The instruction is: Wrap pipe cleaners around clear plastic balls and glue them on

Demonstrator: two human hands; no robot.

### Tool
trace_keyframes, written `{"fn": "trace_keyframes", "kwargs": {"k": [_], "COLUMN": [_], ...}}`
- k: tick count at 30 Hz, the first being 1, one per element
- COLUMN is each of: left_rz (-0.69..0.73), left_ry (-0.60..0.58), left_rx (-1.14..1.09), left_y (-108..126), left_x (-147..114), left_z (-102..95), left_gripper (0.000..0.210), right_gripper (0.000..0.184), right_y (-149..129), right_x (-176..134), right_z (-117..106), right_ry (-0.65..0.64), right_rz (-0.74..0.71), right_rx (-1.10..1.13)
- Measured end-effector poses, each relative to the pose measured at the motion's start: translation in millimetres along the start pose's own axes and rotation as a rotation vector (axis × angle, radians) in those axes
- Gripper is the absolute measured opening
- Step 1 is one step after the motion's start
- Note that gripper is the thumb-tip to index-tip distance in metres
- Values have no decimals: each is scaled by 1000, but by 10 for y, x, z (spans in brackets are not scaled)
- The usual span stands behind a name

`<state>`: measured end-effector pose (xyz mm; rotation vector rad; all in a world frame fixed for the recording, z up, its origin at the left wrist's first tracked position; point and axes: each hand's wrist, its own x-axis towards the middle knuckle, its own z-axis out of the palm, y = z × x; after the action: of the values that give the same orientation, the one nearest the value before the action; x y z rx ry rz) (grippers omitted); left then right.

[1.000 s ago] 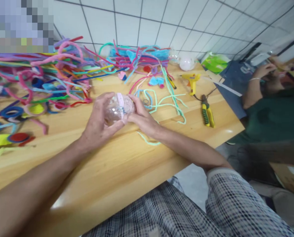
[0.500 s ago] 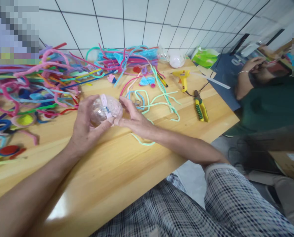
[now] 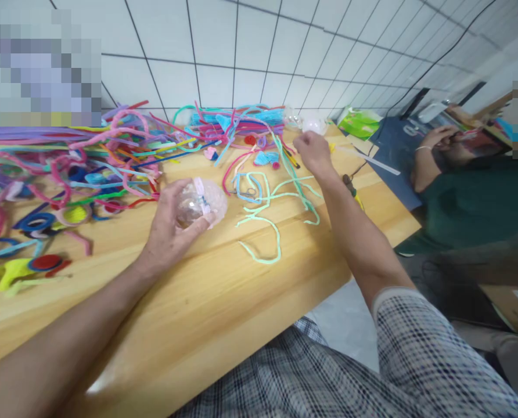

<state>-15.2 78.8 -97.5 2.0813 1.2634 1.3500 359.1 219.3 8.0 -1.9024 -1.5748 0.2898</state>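
While the left hand (image 3: 169, 223) is gripping a clear ball (image 3: 191, 206), its fingers are curving around the left side and its thumb is pressing near the lower end of a pale band (image 3: 199, 188). The ball is sitting at or just above the wooden table (image 3: 224, 296), left of some mint-green fuzzy stems (image 3: 279, 244); whether it is touching the wood, I cannot tell. The right hand (image 3: 315, 152) is hovering near a white ball (image 3: 313, 125), fingers curling inward; what they are pinching, if anything, I cannot tell. Pliers (image 3: 350, 187) are peeking out from behind the right forearm. Colourful stems (image 3: 123, 154) are crowding the table's left side, and a green packet (image 3: 360, 123) is lying by the tiled wall (image 3: 259, 64). Beyond the table's right end, a co-worker in dark green (image 3: 468, 200) is sitting.
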Motion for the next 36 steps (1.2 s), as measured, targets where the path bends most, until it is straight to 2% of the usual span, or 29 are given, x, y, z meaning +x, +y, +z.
{"fn": "trace_keyframes", "kwargs": {"k": [1,3,8,12,15,17,20,22,24,27,31,36], "left_rz": [-5,-13,35,39,21,4,0,-3,0,-7,-2,24], "left_ry": [-9,-15,-35,-43,-46,-52,-51,-36,-24,-12,-15,-18], "left_rx": [-18,-45,-35,-16,-25,-52,-109,-133,-141,-151,-137,-115], "left_y": [3,9,21,30,54,75,83,65,46,55,112,111], "left_x": [-4,-12,-4,14,11,0,-12,-10,-2,13,23,19], "left_z": [2,5,-8,-27,-25,-15,8,23,34,40,24,8], "left_gripper": [86,83,77,77,76,75,74,74,78,80,78,80], "right_gripper": [20,23,37,37,34,26,11,11,19,15,12,27], "right_y": [94,241,308,202,101,-2,-239,-423,-582,-700,-671,-627], "right_x": [100,213,269,298,155,-86,-614,-987,-1296,-1558,-1604,-1571], "right_z": [42,151,341,228,52,-23,-35,-7,33,108,191,263], "right_ry": [-43,-129,-193,-184,-116,-106,-230,-303,-405,-508,-504,-527], "right_rz": [45,49,31,49,35,-23,-209,-351,-437,-534,-554,-543], "right_rx": [-195,-416,-492,-531,-431,-209,197,344,387,365,302,260]}}
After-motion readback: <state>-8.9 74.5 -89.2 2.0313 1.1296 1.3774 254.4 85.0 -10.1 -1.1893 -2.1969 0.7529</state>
